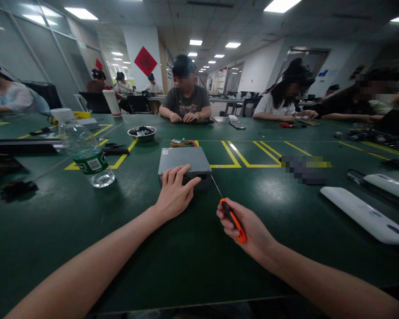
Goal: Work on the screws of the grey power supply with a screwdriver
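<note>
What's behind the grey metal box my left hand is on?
A bundle of coloured wires shows past the far edge of the grey metal box. The box covers the rest, so where the wires lead can't be seen.

Left fingers (173,174) touch grey box (186,156), right fingers (228,225) grip screwdriver (233,218)

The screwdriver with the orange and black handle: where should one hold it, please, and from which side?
Probably best by the thick handle, from the near right, as the right hand does: the thin shaft points away, toward the grey metal box.
</note>
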Action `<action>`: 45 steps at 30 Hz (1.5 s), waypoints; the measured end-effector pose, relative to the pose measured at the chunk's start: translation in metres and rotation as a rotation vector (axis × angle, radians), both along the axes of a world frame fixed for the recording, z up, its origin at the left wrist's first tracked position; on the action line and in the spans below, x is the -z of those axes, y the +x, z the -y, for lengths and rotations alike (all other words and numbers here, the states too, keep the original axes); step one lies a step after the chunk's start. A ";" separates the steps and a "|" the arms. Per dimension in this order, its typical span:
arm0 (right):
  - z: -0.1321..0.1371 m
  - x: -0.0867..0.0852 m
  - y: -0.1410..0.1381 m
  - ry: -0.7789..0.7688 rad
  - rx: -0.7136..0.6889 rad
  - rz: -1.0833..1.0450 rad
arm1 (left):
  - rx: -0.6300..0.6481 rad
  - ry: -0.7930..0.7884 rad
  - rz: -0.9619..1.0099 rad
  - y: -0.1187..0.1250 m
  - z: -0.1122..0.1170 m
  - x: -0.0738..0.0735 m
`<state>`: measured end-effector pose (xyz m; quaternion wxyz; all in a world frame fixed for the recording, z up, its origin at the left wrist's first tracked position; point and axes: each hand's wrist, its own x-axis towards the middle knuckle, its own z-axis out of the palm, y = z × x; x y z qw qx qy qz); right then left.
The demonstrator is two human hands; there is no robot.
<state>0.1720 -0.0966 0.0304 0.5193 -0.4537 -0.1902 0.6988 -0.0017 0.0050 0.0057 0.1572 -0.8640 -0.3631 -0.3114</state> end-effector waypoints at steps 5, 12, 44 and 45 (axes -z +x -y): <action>0.000 0.001 -0.001 -0.004 0.000 -0.004 | 0.026 -0.006 0.000 0.002 0.002 -0.001; 0.000 -0.001 -0.003 -0.026 -0.014 0.011 | 0.029 -0.013 -0.018 0.001 0.003 -0.001; -0.005 0.005 0.005 -0.051 -0.033 0.201 | 0.046 -0.048 -0.008 0.002 0.004 -0.003; -0.005 0.005 0.005 -0.054 -0.034 0.208 | 0.045 -0.048 -0.008 0.002 0.004 -0.003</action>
